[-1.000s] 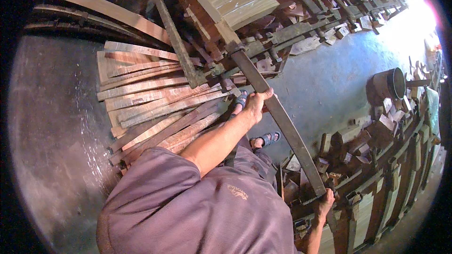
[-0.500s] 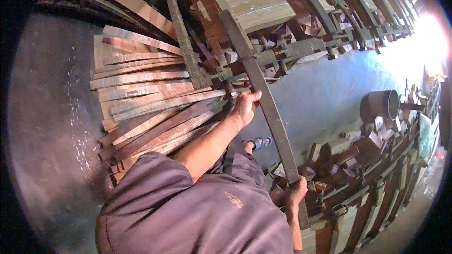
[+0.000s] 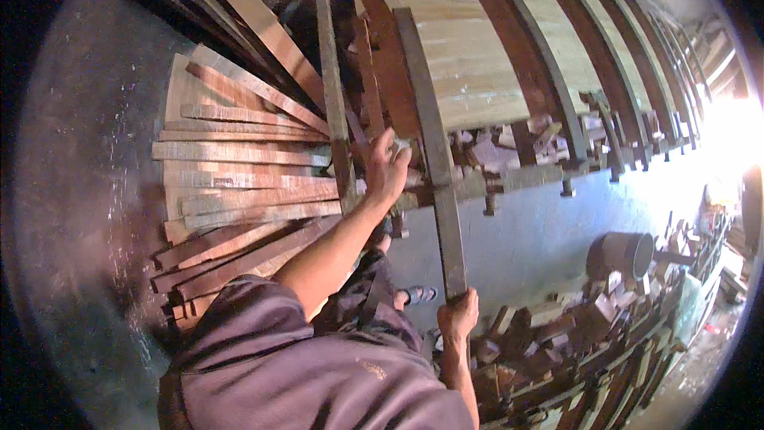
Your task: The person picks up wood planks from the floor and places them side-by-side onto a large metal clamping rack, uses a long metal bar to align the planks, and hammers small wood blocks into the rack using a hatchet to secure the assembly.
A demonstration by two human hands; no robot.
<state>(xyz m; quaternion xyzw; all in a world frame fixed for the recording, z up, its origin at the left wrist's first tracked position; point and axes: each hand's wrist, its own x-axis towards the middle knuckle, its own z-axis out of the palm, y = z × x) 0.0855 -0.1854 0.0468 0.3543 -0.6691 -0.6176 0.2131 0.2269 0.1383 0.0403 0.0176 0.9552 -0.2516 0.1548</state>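
Note:
A long, flat, dark grey bar [image 3: 440, 191] runs from the far panel rack back toward me. My right hand [image 3: 458, 314] is closed round its near end. The bar's far part lies over or against the edge of the rack; whether it rests there I cannot tell. My left hand [image 3: 387, 167] is raised left of the bar, apart from it, fingers spread and nothing visibly in them. Close to that hand stands an upright worn bar [image 3: 334, 87] of the rack. Pale wooden panels [image 3: 454, 48] lie beyond, crossed by several dark bars.
Several wooden boards [image 3: 239, 151] fan out in a stack at the left. A dark bucket [image 3: 629, 255] stands at the right among wood offcuts [image 3: 549, 314]. Another rack with bars [image 3: 589, 398] lies at the lower right. My sandalled foot [image 3: 418, 295] is on the grey floor.
My left hand has let go of the bar and moved up and left, its fingers opening. My right hand still grips the bar, which now stands farther forward. The view has shifted.

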